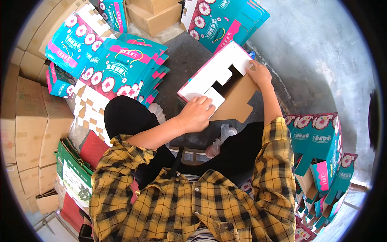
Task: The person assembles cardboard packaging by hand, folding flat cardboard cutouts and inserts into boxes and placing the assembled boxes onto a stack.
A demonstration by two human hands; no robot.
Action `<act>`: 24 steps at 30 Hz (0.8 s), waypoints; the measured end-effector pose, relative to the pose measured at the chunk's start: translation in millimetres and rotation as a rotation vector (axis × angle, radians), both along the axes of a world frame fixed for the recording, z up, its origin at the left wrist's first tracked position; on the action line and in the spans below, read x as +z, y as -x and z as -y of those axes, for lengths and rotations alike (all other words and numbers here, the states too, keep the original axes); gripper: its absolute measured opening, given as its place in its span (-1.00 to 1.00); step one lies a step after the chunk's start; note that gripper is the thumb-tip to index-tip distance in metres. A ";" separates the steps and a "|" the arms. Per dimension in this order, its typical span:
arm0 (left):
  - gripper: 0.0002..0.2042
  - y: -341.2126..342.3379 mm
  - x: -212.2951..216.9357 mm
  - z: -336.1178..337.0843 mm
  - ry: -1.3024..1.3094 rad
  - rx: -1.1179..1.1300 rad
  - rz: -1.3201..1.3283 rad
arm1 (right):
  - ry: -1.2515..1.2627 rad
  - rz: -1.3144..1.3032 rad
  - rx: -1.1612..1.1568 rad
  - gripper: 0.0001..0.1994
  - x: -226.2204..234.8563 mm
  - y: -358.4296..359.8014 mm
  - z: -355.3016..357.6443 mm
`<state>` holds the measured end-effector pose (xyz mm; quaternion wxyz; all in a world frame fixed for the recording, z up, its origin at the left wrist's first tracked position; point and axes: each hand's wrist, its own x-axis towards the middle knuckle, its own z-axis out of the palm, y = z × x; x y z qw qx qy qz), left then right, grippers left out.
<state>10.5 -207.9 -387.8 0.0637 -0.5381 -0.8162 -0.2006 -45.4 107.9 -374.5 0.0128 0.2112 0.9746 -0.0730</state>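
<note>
A carton (213,69) lies tilted in front of me, its white panels facing up and a brown cardboard flap (238,101) spread toward my lap. Between the white flaps a dark notched gap shows the inside. My left hand (196,114) is closed at the carton's near left corner, its bent fingers pressed onto a white flap. At the far right corner my right hand (259,74) grips the carton's edge, with the thumb side on the white panel. Some of the right fingers are hidden behind the carton. A small blue thing (252,54) shows just beyond that hand.
Flat teal-and-pink printed cartons (121,66) are stacked at the left. More teal cartons (225,24) lean at the back, and others (316,141) stand at the right. Brown boxes (30,117) line the left side. A grey wall (322,60) rises at the right.
</note>
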 end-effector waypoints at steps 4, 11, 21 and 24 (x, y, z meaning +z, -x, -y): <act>-0.70 -3.5 6.6 -3.9 -0.063 -0.015 0.067 | -0.019 -0.023 -0.008 -0.50 -1.2 -0.2 -4.1; -0.82 -6.2 -0.7 -2.5 0.030 0.107 -0.053 | -0.050 0.061 0.043 -0.54 24.5 -11.5 10.4; -0.81 16.8 7.3 35.0 0.023 0.153 0.077 | 0.085 0.277 0.166 -0.52 26.5 -55.5 -9.2; -0.78 16.9 16.0 31.0 -0.017 0.191 0.150 | 0.230 0.143 0.191 -0.47 31.3 -53.4 -14.6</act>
